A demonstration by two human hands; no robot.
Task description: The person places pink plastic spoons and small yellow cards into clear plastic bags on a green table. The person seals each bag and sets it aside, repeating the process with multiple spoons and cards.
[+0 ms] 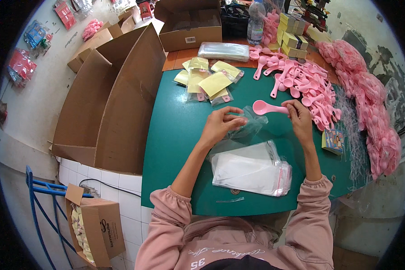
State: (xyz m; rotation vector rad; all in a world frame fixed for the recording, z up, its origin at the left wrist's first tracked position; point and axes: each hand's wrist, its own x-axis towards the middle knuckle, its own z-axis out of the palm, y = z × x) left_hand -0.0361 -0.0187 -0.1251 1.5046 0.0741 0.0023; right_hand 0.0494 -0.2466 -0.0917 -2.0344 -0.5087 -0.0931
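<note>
My right hand (pixel 298 114) pinches the handle of a pink measuring spoon (pixel 266 108), its bowl pointing left toward my other hand. Between the fingers of my left hand (pixel 224 125) is a clear plastic bag (pixel 252 125), crumpled and held above the green table (pixel 175 148). Below both hands lies a stack of clear plastic bags (pixel 247 168), slightly fanned. A heap of loose pink spoons (pixel 308 83) spreads just beyond my right hand. Past my left hand sit several filled packets with yellow cards (pixel 213 84).
A large open cardboard box (pixel 126 103) stands against the table's left side. At the far edge are a bundle of clear film (pixel 223 51), a water bottle (pixel 255 22) and stacked yellow cards (pixel 294 42). Netted pink spoons (pixel 373 108) line the right edge, near a small card stack (pixel 332 141).
</note>
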